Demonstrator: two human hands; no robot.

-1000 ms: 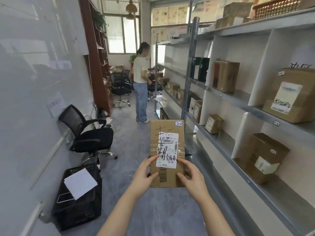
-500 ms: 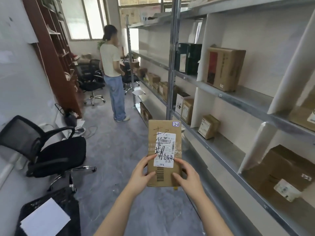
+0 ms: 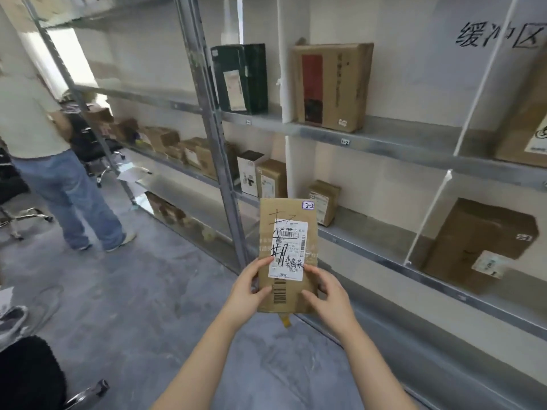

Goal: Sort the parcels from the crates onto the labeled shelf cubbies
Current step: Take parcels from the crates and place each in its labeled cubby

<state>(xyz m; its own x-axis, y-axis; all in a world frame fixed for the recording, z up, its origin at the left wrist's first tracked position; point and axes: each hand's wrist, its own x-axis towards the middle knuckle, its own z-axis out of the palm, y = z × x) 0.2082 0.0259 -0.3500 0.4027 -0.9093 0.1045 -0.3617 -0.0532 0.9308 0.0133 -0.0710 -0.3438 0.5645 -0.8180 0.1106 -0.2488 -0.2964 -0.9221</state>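
The person holds a flat brown parcel (image 3: pixel 287 238) upright in front of the chest, in the air before the metal shelf (image 3: pixel 384 137) and touching none of its boards; the left hand (image 3: pixel 247 294) grips its lower left edge, thumb pressed on the front face and fingers curled round behind; the right hand (image 3: pixel 328 297) grips the lower right edge in the same way. A white shipping label (image 3: pixel 288 250) with a barcode and black handwriting covers the middle of the parcel, and a small sticker (image 3: pixel 308 205) at its top right corner reads "2-2".

Behind the parcel the shelf is split into cubbies by white dividers; on the upper board stand a dark green box (image 3: pixel 239 78) and, one cubby to the right, a brown carton (image 3: pixel 331 87) with a red panel — a tag (image 3: pixel 345 141) on the board's edge below it reads "1-2". On the lower board a small carton (image 3: pixel 324 202) stands just beyond the parcel's top, and a larger carton (image 3: pixel 479 244) lies in the cubby to the right. Another person (image 3: pixel 59 184) in jeans stands on the grey floor (image 3: pixel 148 291) at far left.
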